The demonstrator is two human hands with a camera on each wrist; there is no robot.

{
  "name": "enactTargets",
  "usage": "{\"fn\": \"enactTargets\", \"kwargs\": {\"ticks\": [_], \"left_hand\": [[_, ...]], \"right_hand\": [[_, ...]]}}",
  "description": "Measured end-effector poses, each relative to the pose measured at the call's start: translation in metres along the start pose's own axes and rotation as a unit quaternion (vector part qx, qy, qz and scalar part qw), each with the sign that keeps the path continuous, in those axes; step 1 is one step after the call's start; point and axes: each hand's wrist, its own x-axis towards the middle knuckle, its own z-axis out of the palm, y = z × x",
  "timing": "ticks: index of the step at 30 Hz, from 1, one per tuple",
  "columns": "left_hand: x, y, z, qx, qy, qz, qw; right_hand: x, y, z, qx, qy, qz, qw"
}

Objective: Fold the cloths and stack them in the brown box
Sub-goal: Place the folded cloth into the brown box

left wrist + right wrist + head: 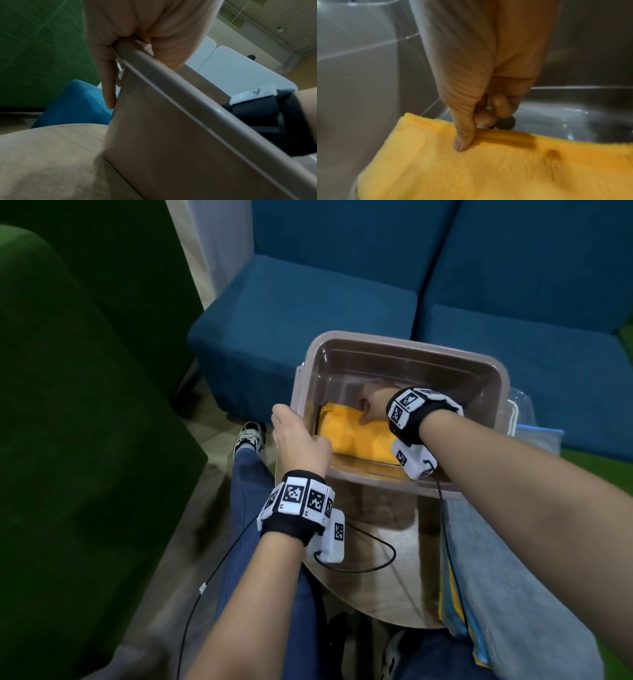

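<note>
Yellow folded cloth (356, 440) lies long-axis across the brown box (404, 347) floor, its far edge pinched under the right hand (375, 405), while the left hand (301, 443) grips the near-left rim.

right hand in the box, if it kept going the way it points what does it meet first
Probably the far inner wall of the brown plastic box; the right hand, pinching the folded yellow cloth, points toward it, though depth is unclear.
</note>
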Motion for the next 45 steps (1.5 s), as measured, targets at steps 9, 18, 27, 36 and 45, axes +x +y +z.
{"fn": "enactTargets", "kwargs": {"ticks": [9,18,27,36,45], "left_hand": [[0.006,0.008,0.001,0.005,-0.005,-0.011,1.0],[0.01,0.024,0.004,0.013,-0.04,-0.022,0.999],[0.001,0.008,0.005,0.014,-0.028,-0.006,1.0],[0.001,0.01,0.007,0.017,-0.019,-0.002,1.0],[0.02,0.025,0.013,0.025,-0.031,-0.002,0.999]], "right_hand": [[-0.026,0.003,-0.017,0.021,0.05,-0.021,0.998],[-0.064,0.02,-0.037,0.014,-0.042,-0.086,0.995],[-0.025,0.001,-0.012,-0.048,-0.1,-0.102,0.989],[-0.032,0.021,-0.014,-0.047,-0.114,-0.096,0.988],[-0.089,0.016,-0.051,0.03,0.003,-0.104,0.994]]}}
